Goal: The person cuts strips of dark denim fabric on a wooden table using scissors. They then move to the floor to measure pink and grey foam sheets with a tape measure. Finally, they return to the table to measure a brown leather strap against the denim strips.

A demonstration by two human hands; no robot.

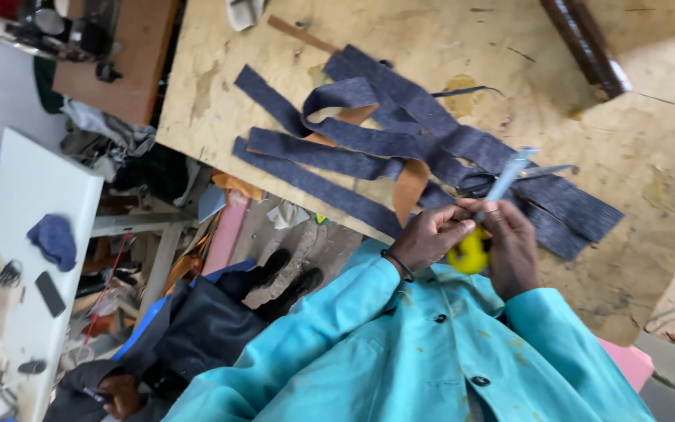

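My left hand [430, 236], with a dark band on its wrist, and my right hand [514, 248] meet at the near edge of a plywood table [650, 164]. Both are closed around the yellow handle [470, 252] of what looks like a pair of scissors. Its pale blades [519, 167] stand apart and point away from me over a heap of dark blue denim strips [400, 141]. A few tan strips [409, 187] lie among the denim. My sleeves are turquoise.
A dark wooden bar [587, 47] lies at the table's far right. To the left stand a white table [25, 234] with a blue cloth [53, 239] and a sewing machine [56, 27]. Another person's hand [121, 395] and black shoes [291, 281] show below.
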